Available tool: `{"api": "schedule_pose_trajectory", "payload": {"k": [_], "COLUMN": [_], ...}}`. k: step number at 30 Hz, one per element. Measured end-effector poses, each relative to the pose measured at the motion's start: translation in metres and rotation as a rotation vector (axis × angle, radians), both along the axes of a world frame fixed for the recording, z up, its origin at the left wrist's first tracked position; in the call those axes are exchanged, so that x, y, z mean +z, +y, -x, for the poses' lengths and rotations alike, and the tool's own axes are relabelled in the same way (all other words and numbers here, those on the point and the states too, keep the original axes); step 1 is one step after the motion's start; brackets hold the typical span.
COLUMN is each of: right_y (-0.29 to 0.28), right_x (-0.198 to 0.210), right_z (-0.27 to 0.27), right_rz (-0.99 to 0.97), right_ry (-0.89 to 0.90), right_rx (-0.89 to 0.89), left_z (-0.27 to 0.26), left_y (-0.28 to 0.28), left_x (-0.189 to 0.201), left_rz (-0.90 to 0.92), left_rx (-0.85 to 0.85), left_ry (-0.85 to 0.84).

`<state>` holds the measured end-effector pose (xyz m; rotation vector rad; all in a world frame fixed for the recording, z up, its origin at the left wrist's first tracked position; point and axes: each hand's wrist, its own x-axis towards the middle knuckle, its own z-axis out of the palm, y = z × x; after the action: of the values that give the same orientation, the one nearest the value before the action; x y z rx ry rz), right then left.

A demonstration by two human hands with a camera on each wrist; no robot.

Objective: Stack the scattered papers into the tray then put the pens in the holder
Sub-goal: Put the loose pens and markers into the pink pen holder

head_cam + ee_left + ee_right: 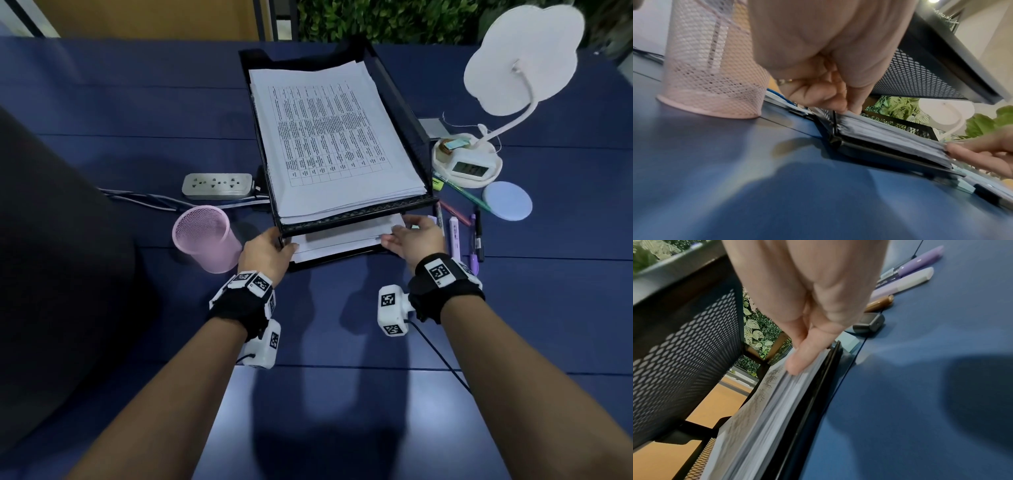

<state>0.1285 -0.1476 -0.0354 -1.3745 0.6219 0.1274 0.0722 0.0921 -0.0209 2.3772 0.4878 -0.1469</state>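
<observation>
A black two-tier mesh tray (394,99) stands mid-table. Its upper tier carries printed papers (335,137). In the lower tier lies a second paper stack (342,236) that sticks out at the front. My left hand (287,245) pinches that stack's front left corner with curled fingers (830,100). My right hand (394,236) lies at its front right corner, a straight fingertip (795,365) pressing the sheets' edge. The pink mesh holder (205,236) stands empty left of the tray. Several pens and highlighters (454,236) lie right of my right hand.
A grey power strip (217,185) with cables lies behind the holder. At the right stand a white lamp (524,58) with a clock in its base (467,168), and a round pale-blue coaster (507,200). A large dark object (51,274) fills the left edge.
</observation>
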Motion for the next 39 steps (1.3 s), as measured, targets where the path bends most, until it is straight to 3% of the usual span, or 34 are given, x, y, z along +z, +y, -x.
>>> {"api": "schedule_pose_trajectory", "payload": {"k": [3,6,9,12,14,17,19,22,25,29,34,39], "right_y": [-0.002,0.001,0.006,0.009,0.011,0.014,0.016,0.016,0.013,0.013,0.009,-0.007], "right_x": [-0.002,-0.003,-0.008,-0.023,-0.026,-0.026,-0.023,-0.024,-0.024,-0.02,-0.019,-0.014], "right_z": [0.004,0.012,0.024,0.035,0.046,0.059,0.067,0.081,0.092,0.094,0.095,0.1], "right_rz": [-0.055,0.014,0.113,0.287,0.444,0.663,0.855,1.114,1.247,1.265,1.116,0.977], "right_ry": [-0.004,-0.012,0.001,0.03,0.031,0.051,0.082,0.149,0.173,0.188,0.144,0.113], "right_rx": [0.007,-0.007,-0.013,0.042,0.132,0.355,0.556,0.864,1.022,1.055,1.005,0.781], "left_z": [0.007,0.022,0.039,0.05,0.051,0.046,0.039,0.031,0.033,0.044,0.066,0.071], "left_y": [0.004,0.013,0.026,0.041,0.055,0.076,0.089,0.1,0.098,0.096,0.074,0.028], "left_x": [0.0,0.005,0.014,0.021,0.024,0.024,0.023,0.02,0.025,0.029,0.029,0.027], "left_rz": [-0.037,-0.04,-0.219,-0.371,-0.419,-0.427,-0.351,-0.268,-0.261,-0.177,-0.062,-0.002], "left_rx": [-0.06,-0.063,-0.098,-0.031,0.079,0.176,0.183,0.138,0.121,0.004,-0.227,-0.315], "left_ry": [-0.039,-0.227,-0.424,-0.512,-0.489,-0.259,-0.144,-0.134,-0.098,0.021,0.035,0.031]}}
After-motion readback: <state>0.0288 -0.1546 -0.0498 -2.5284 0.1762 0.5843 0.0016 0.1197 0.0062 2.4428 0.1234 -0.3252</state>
